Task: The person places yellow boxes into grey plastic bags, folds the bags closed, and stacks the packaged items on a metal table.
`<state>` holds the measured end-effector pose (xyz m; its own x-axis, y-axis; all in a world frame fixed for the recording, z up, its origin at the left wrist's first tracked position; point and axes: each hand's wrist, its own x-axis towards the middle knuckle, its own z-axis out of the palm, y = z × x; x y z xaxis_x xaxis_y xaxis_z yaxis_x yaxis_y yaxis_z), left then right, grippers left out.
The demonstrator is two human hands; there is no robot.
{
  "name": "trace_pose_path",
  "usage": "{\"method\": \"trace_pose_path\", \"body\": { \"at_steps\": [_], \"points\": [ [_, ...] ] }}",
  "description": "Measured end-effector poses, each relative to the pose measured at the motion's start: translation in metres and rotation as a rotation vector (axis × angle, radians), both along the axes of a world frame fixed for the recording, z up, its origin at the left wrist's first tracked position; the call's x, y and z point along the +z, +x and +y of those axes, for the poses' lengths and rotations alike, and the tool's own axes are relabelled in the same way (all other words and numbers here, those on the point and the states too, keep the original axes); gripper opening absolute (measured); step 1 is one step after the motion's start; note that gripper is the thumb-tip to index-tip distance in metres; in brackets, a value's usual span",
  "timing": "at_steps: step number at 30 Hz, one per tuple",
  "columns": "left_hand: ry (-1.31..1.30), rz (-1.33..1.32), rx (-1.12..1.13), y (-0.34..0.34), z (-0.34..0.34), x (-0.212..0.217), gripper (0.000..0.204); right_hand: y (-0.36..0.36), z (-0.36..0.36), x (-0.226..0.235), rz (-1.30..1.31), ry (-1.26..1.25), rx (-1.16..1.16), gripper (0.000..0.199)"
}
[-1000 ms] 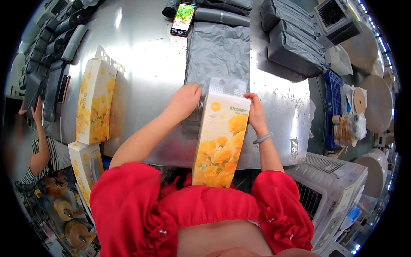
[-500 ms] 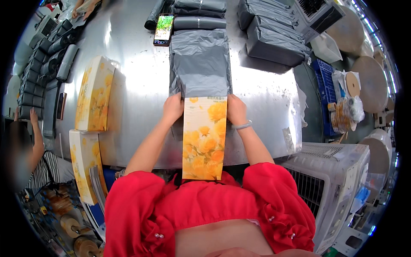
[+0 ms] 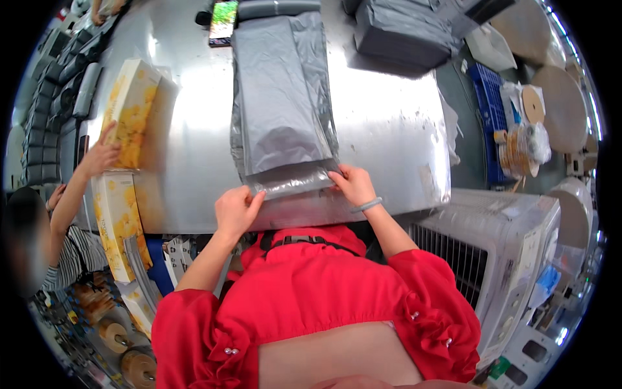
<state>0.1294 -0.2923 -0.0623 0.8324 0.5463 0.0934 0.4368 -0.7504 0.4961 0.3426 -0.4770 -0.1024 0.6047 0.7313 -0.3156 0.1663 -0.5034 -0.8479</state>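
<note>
A grey plastic mailing bag (image 3: 278, 110) lies lengthwise on the metal table in front of me, atop more grey bags. It bulges with a long block shape inside; the contents are hidden. Along its near end runs a shiny flap strip (image 3: 299, 184). My right hand (image 3: 355, 186), with a grey bracelet at the wrist, pinches the strip's right corner between thumb and fingers. At the left corner, my left hand (image 3: 234, 211) is closed on the same strip, thumb toward the bag.
Yellow floral packs (image 3: 133, 110) stand at the table's left, a co-worker's hand (image 3: 102, 155) on one. A phone (image 3: 223, 23) lies at the far side. Filled grey bags (image 3: 402, 35) sit at the far right. A white air cooler (image 3: 499, 227) stands by the table's right front edge.
The yellow floral pack between my hands is no longer visible; the grey bag now bulges. My hands have moved to its near flap. A co-worker's hand has reached a yellow pack at left.
</note>
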Motion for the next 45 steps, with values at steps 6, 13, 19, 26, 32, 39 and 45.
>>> {"method": "trace_pose_path", "body": {
  "at_steps": [6, 13, 19, 26, 32, 39, 45],
  "points": [
    [-0.499, -0.235, -0.255, 0.109, -0.058, -0.017, 0.014, -0.007, -0.012, 0.004, 0.095, 0.038, 0.101, 0.019],
    [-0.342, -0.219, -0.087, -0.041, -0.069, -0.041, 0.011, 0.011, -0.027, -0.011, 0.526, 0.099, 0.222, 0.036],
    [-0.182, 0.873, -0.255, -0.188, -0.047, -0.038, 0.029, 0.048, -0.018, 0.048, -0.629, 0.09, 0.648, 0.044],
    [0.567, -0.086, -0.747, 0.014, 0.07, 0.008, 0.027, 0.075, 0.058, 0.032, -1.105, 0.587, 1.075, 0.012],
    [-0.417, -0.474, 0.123, 0.047, 0.066, 0.002, 0.027, 0.061, 0.084, 0.011, -0.201, 0.438, -0.085, 0.024],
    [-0.39, -0.324, 0.47, 0.094, 0.079, -0.053, 0.013, 0.074, 0.126, -0.011, -0.298, -0.011, -0.007, 0.028],
    [-0.302, -0.424, 0.197, 0.142, 0.098, -0.046, 0.046, 0.099, 0.167, -0.004, 0.504, 0.432, 0.049, 0.07]
  ]
}}
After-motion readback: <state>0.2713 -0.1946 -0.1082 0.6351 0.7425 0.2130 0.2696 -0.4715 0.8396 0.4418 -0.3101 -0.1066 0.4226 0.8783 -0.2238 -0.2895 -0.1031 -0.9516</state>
